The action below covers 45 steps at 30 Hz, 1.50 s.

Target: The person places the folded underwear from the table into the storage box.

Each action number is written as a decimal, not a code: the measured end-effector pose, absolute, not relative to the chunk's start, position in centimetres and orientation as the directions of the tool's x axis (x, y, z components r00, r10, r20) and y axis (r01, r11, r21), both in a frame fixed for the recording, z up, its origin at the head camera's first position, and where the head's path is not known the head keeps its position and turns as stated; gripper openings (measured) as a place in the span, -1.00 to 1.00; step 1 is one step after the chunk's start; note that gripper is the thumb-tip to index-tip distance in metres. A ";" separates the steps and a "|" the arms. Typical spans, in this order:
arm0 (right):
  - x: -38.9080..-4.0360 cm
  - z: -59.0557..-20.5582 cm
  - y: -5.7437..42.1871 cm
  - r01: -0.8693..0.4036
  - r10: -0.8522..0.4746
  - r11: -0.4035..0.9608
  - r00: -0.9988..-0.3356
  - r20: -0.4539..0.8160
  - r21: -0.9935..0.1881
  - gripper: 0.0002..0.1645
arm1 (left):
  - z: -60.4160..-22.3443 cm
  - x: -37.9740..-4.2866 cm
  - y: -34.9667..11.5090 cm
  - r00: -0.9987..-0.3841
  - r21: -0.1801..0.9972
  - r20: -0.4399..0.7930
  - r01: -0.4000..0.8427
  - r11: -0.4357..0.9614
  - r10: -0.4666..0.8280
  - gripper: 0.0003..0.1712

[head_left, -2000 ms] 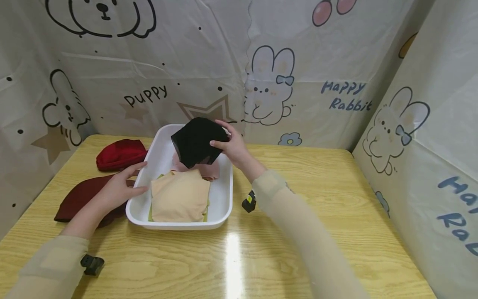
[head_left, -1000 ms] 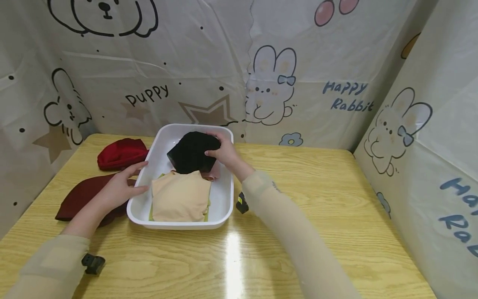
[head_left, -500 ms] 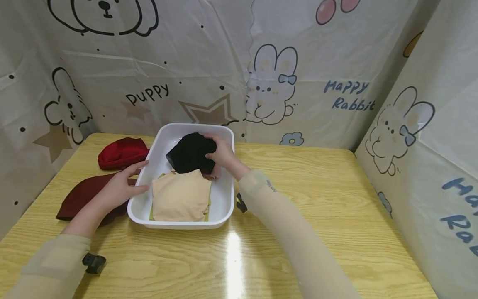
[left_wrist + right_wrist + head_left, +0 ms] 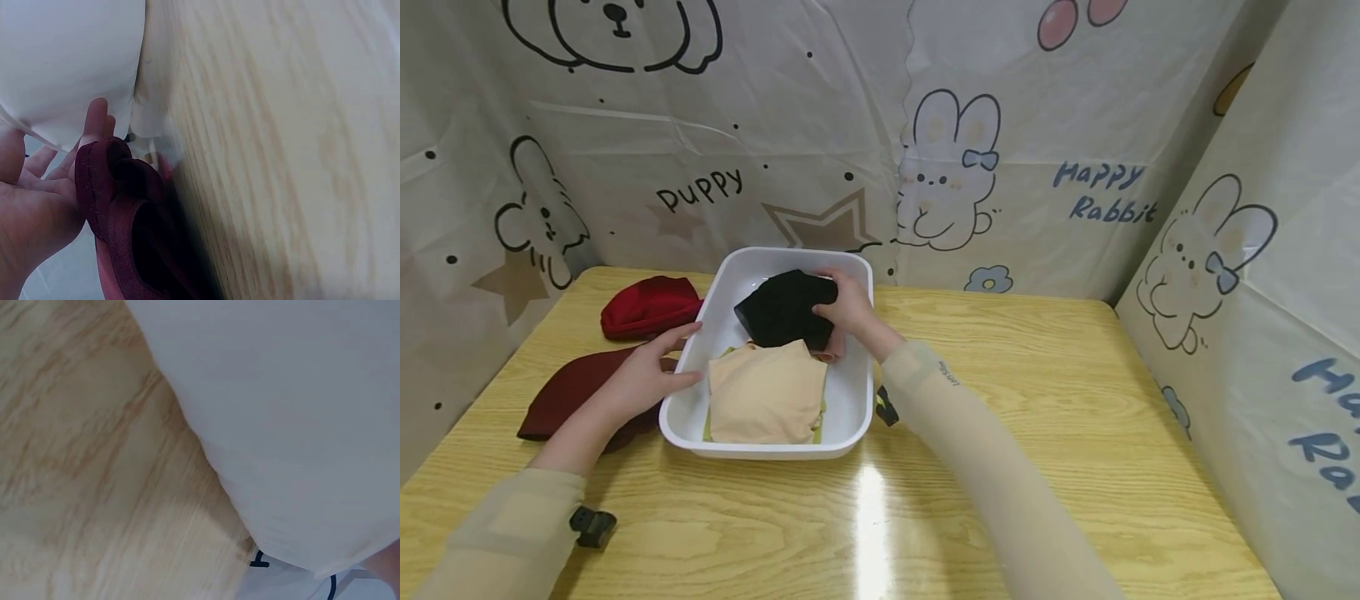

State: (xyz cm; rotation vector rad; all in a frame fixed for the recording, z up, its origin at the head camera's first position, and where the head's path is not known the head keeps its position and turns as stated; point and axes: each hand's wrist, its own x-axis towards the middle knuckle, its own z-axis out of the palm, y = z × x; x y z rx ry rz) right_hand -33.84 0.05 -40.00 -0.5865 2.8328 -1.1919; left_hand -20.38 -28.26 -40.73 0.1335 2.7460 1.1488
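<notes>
My right hand (image 4: 850, 306) reaches over the right wall of the white plastic tray (image 4: 847, 429) and pinches the right edge of a black folded cloth (image 4: 784, 310). The black cloth lies in the far half of the tray, over a pink cloth (image 4: 835, 343) that is mostly covered. Nearer the front of the tray is a beige folded cloth (image 4: 767, 394), with olive-green fabric showing under its edges. My left hand (image 4: 643, 379) rests at the tray's left rim with its fingers extended. In the left wrist view, its fingertips lie along the tray's outer wall.
Beside the tray's left wall lie a maroon cap (image 4: 567, 392), partly behind my left hand, and a red soft fabric cap (image 4: 650, 308) farther back. The wooden table (image 4: 1000, 375) ends at a printed curtain (image 4: 820, 125) behind and at the right.
My right hand has lowered the black cloth from above the tray onto the pink cloth. In the last half second it hardly moves. The left hand stays at the rim.
</notes>
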 end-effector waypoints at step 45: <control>-25.5 -35.5 6.8 -0.160 -0.277 0.298 -0.958 0.075 -0.941 -0.15 | -40.7 -20.4 -28.0 -0.981 0.708 -0.143 -0.006 0.706 0.135 -0.03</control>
